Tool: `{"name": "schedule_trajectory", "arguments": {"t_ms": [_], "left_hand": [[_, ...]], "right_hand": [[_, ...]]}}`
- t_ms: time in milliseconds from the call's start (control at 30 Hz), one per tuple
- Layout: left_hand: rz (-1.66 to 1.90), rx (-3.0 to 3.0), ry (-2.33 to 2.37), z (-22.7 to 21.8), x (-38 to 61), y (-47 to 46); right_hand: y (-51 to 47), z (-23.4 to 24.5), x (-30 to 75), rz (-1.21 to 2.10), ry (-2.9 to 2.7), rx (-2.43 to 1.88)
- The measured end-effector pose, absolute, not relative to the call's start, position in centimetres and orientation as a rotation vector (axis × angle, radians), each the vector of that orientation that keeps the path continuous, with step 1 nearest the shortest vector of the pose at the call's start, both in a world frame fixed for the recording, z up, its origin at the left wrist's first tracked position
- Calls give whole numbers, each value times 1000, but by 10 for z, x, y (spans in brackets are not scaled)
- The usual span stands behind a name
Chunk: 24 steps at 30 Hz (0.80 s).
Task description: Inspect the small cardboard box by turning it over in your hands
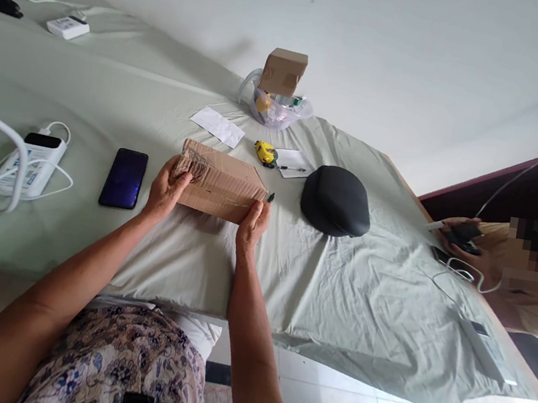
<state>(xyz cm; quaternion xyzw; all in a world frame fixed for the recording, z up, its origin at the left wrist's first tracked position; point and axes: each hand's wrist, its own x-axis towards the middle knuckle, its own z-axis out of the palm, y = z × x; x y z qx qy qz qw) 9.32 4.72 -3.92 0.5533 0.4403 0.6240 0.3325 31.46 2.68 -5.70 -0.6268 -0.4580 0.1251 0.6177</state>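
A flat brown cardboard box (219,180) rests on the grey-green cloth of the table (113,91). My left hand (165,189) grips its left end, thumb on top and fingers curled round the edge. My right hand (253,221) grips its right near corner, fingers closed on the side. A black pen tip (270,197) pokes out just beyond the box's right end.
A dark phone (123,177) and a white power bank with cable (32,163) lie to the left. Behind the box are a white paper (217,126), a yellow tape measure (265,152), a notepad with pen (293,163), a black cap (336,201) and a small box on a plastic tub (280,89). Another person's hand (460,237) holds a device at right.
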Motion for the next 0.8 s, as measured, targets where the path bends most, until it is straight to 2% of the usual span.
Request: {"name": "schedule_trajectory", "arguments": {"t_ms": [300,800], "left_hand": [[1678,1609,1248,-39,91,48],[1644,1534,1238,-36,91,46]], "right_hand": [[28,-57,315,293,-1058,-1461],[29,-59,317,320,-1081,-1460]]}}
